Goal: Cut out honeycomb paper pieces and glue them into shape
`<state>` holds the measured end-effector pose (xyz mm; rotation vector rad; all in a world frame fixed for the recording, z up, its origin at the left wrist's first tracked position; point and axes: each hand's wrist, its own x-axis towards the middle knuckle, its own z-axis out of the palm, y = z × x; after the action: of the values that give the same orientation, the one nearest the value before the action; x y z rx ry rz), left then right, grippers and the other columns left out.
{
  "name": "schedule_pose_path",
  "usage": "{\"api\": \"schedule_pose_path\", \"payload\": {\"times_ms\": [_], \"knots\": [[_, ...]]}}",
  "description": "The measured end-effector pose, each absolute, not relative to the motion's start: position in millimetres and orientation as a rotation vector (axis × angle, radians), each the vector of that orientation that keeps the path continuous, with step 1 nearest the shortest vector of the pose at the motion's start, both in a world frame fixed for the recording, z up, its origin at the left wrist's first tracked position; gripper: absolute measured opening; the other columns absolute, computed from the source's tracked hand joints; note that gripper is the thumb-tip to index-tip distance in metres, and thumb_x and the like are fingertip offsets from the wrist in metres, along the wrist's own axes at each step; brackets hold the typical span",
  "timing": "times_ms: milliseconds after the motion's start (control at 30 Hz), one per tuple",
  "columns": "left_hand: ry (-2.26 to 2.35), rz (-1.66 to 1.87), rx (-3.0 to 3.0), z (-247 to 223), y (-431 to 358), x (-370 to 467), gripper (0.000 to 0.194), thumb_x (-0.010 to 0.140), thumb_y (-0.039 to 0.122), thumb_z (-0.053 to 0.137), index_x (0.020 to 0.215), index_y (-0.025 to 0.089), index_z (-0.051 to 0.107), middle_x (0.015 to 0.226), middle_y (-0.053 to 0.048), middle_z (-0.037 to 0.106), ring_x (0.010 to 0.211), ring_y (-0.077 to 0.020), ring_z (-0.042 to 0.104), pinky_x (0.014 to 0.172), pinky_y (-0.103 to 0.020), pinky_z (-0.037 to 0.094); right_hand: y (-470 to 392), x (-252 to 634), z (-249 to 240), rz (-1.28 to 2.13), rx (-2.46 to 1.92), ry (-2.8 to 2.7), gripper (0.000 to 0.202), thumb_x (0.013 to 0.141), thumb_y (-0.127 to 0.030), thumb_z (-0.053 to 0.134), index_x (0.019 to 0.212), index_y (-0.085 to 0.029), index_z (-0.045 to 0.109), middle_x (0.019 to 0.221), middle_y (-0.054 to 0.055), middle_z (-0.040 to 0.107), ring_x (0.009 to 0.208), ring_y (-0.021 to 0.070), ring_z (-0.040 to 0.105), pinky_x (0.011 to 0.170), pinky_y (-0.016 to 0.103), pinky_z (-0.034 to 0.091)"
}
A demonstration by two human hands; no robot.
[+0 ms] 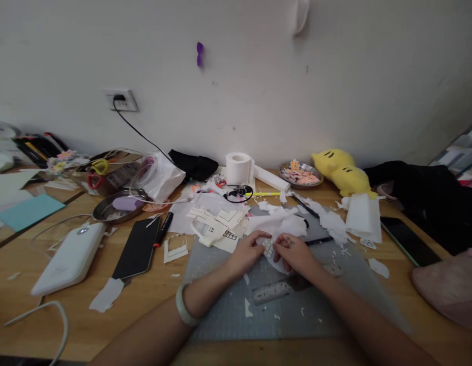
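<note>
Between my two hands is a small paper piece with a printed pattern of rounded outlines (pixel 268 248), with thin white paper beneath it. My left hand (pixel 252 250) pinches its left edge between thumb and forefinger, a pale bangle (pixel 185 305) around that wrist. From the other side, my right hand (pixel 295 253) has its fingers closed at the right edge of the same piece. Below them a ruler (pixel 272 292) lies slanted on the grey cutting mat (pixel 228 310), partly under my right forearm. Paper scraps (pixel 248 307) are scattered on the mat. Printed card offcuts (pixel 220 229) lie behind my left hand.
Left are a dark phone (pixel 135 249), a white power bank (pixel 70 259) and a metal dish (pixel 119 207). At the back stand a white paper roll (pixel 238 169), a bowl of cutouts (pixel 300 175) and a yellow plush toy (pixel 343 173). Another phone (pixel 409 241) lies right.
</note>
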<state>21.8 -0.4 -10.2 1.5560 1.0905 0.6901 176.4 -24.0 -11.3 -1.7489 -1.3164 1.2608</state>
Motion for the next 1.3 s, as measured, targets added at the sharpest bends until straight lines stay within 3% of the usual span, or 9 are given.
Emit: {"api": "schedule_pose_path", "payload": {"times_ms": [300, 600, 867, 1033, 1167, 1300], "knots": [[1.138, 0.679, 1.592, -12, -1, 25, 0.035, 0.069, 0.017, 0.058, 0.103, 0.021, 0.065, 0.057, 0.006, 0.044, 0.057, -0.0125, 0.042, 0.057, -0.022, 0.036, -25, 173, -8, 1.193, -1.804, -1.322, 0.013, 0.079, -0.010, 0.042, 0.070, -0.021, 0.042, 0.047, -0.008, 0.055, 0.025, 0.0063, 0.038, 0.027, 0.018, 0.028], [1.151, 0.663, 1.624, -12, 1, 28, 0.033, 0.070, 0.016, 0.056, 0.101, 0.019, 0.067, 0.068, 0.003, 0.060, 0.060, -0.0136, 0.049, 0.062, -0.023, 0.040, -24, 173, -9, 1.164, -1.860, -1.313, 0.015, 0.079, -0.010, 0.042, 0.069, -0.022, 0.039, 0.047, -0.008, 0.056, 0.025, 0.0064, 0.038, 0.026, 0.018, 0.027], [1.115, 0.668, 1.607, -12, 4, 30, 0.027, 0.069, 0.008, 0.053, 0.082, 0.020, 0.073, 0.085, -0.001, 0.073, 0.087, -0.0203, 0.064, 0.084, -0.029, 0.045, -24, 173, -12, 1.182, -1.833, -1.321, 0.014, 0.079, -0.014, 0.044, 0.069, -0.022, 0.038, 0.048, -0.007, 0.058, 0.025, 0.0077, 0.041, 0.026, 0.018, 0.030], [1.142, 0.744, 1.530, -12, 5, 30, 0.031, 0.064, 0.005, 0.057, 0.085, 0.020, 0.075, 0.089, -0.003, 0.073, 0.085, -0.0212, 0.064, 0.084, -0.030, 0.046, -20, 183, -2, 1.121, -1.821, -1.330, 0.012, 0.081, -0.026, 0.045, 0.069, -0.022, 0.045, 0.050, -0.004, 0.059, 0.029, 0.0112, 0.047, 0.030, 0.022, 0.036], [1.210, 0.907, 1.432, -9, 8, 23, 0.035, 0.064, 0.007, 0.057, 0.093, 0.019, 0.074, 0.082, -0.002, 0.071, 0.071, -0.0172, 0.060, 0.073, -0.028, 0.046, -11, 214, 8, 0.798, -1.869, -1.322, 0.020, 0.082, -0.035, 0.040, 0.070, -0.022, 0.049, 0.061, 0.000, 0.063, 0.040, 0.0134, 0.053, 0.040, 0.025, 0.042], [1.307, 1.148, 1.288, -6, 14, 11, 0.043, 0.075, 0.023, 0.054, 0.116, 0.018, 0.063, 0.071, 0.001, 0.062, 0.057, -0.0127, 0.049, 0.059, -0.024, 0.042, -4, 240, 6, 0.456, -1.919, -1.402, 0.020, 0.079, -0.035, 0.045, 0.086, -0.020, 0.056, 0.088, 0.007, 0.067, 0.080, 0.0229, 0.063, 0.073, 0.034, 0.048]]}}
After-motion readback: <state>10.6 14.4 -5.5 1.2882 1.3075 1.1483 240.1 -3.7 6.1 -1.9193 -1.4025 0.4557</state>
